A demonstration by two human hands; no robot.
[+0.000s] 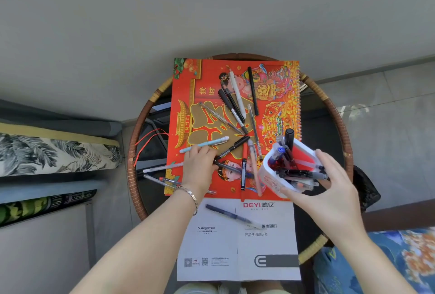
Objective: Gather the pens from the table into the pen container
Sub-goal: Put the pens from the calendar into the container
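Round glass surface (329,129) with rattan rim, red calendar (188,82) laid across it, white manual (211,246) overlapping its near edge. Right hand (334,190) holds the white pen container (270,176) tilted above the calendar's right side, mouth turned toward the camera's right; fingers wrapped round its near and far walls, closed on it. Container already has many pens in it, tips sticking out of the mouth. Left hand (197,166) is down on the calendar's lower left, fingers curled onto a dark pen (226,166); firm grip or just touching, cannot tell. Bracelet (190,195) on the left wrist. Light blue pen (204,144) lies just beyond the left fingers. Loose pens fan out over the calendar centre: white pen (236,93), long black pen (253,89), several black and clear ones crossing. More pens off the calendar's left edge on the glass. One blue pen (226,212) lies on the manual. Red ribbon (150,138) trails off the calendar's left side.
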